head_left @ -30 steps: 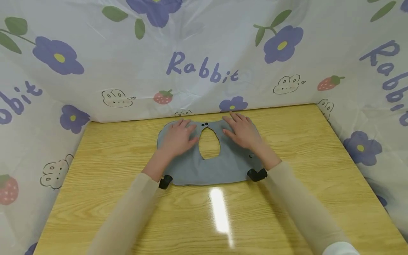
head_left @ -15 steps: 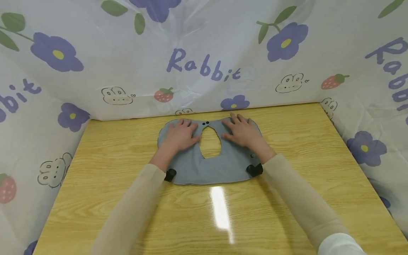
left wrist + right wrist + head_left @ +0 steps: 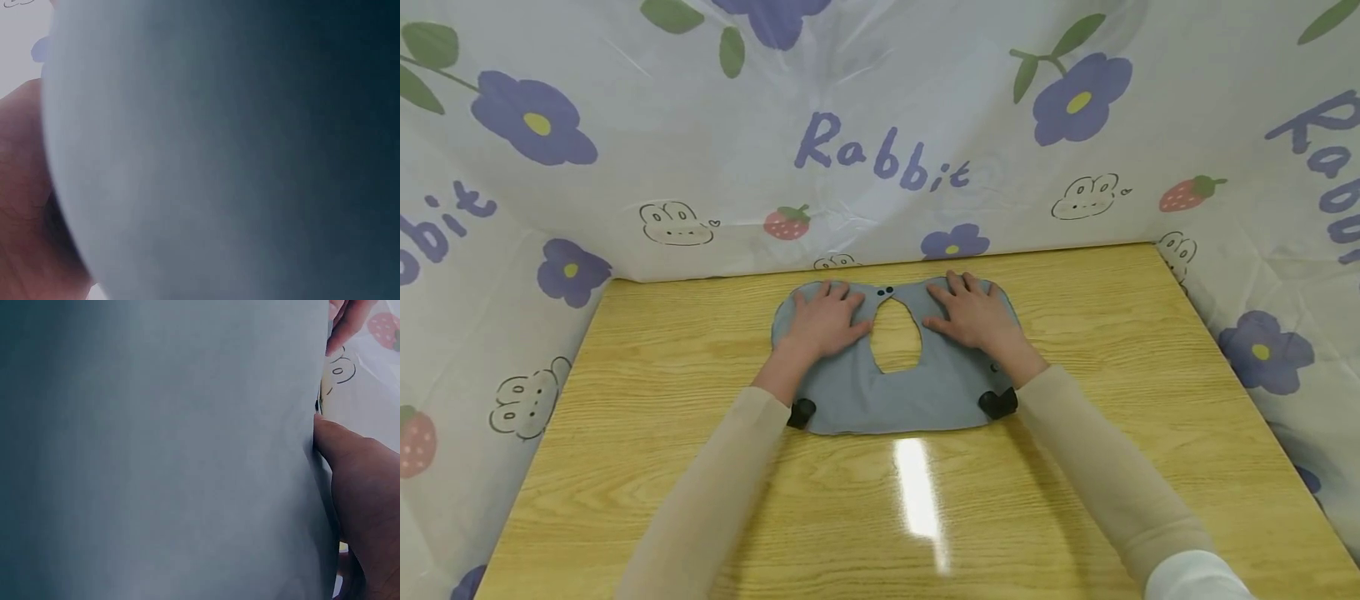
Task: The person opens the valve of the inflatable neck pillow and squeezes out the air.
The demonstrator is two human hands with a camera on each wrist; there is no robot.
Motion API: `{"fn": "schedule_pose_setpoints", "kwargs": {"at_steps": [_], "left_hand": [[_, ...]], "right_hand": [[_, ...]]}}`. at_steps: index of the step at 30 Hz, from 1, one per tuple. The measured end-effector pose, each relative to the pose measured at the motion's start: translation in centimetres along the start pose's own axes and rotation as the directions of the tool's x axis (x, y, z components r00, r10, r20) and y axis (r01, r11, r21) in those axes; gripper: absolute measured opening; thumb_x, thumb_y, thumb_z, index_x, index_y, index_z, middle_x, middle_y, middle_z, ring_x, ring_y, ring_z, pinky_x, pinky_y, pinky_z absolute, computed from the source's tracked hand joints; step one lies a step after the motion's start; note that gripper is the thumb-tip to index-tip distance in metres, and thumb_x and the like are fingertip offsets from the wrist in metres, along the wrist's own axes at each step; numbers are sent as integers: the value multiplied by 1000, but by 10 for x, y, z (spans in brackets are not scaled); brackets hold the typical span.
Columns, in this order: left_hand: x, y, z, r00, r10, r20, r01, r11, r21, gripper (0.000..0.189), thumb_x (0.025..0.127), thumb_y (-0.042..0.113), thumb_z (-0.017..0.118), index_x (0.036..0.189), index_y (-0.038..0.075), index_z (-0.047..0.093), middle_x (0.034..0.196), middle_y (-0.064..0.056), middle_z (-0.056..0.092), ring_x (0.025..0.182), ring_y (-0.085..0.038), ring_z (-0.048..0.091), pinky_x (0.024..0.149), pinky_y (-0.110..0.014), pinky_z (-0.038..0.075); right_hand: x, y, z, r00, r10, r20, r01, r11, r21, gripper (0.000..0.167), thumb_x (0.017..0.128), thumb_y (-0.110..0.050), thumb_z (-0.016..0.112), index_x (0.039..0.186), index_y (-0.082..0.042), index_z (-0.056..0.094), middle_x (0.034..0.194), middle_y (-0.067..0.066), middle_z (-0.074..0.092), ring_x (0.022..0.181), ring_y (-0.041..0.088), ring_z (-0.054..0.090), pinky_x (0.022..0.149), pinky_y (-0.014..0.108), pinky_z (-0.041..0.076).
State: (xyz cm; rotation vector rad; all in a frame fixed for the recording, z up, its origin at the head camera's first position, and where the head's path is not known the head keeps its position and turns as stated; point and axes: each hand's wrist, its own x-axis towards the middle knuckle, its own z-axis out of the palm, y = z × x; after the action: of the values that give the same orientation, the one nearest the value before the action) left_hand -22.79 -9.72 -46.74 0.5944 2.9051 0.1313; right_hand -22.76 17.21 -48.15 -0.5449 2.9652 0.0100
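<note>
A grey-blue neck pillow [image 3: 887, 404] lies on the table, with an oval opening in its middle. Its two ends meet at the far side, where two small dark snaps [image 3: 885, 292] show. A small round fitting [image 3: 995, 367] sits near its right edge. My left hand [image 3: 827, 321] rests palm down on the left half, fingers spread toward the far edge. On the right half my right hand [image 3: 976, 317] lies the same way. In the left wrist view the pillow's blurred surface [image 3: 187, 150] fills most of the picture; the right wrist view shows my right thumb [image 3: 356, 469] along its edge.
The wood-grain table [image 3: 647, 467] has a bright light reflection near its front. A white printed curtain [image 3: 880, 100] with flowers, strawberries and lettering stands along the back and both sides. Black wrist cameras [image 3: 998, 403] overlap the pillow's near corners.
Both hands have settled flatter on the pillow, with the wrists lower and drawn slightly inward. In the last half second they have hardly moved. The pillow stays in place.
</note>
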Motion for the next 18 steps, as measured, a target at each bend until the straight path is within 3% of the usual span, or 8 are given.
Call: {"fn": "schedule_pose_setpoints", "kwargs": {"at_steps": [11,18], "left_hand": [[3,-5,4,1000,-8,0,8,1000,-18,64,105,55,49,157,18,46,164,-15,32,152,-42,20,110,-78,14],[-5,-13,-3,998,-5,-56,4,1000,-21,62,105,54,50,155,17,48,163,-14,35,151,-43,24,111,-75,20]], "right_hand": [[3,1,5,1000,8,-1,-8,999,33,72,105,-60,42,164,-21,31,168,18,22,152,41,20,110,72,25],[-3,4,1,1000,7,-25,-3,992,122,72,106,-57,45,164,-17,30,168,21,19,153,42,16,113,73,20]]}}
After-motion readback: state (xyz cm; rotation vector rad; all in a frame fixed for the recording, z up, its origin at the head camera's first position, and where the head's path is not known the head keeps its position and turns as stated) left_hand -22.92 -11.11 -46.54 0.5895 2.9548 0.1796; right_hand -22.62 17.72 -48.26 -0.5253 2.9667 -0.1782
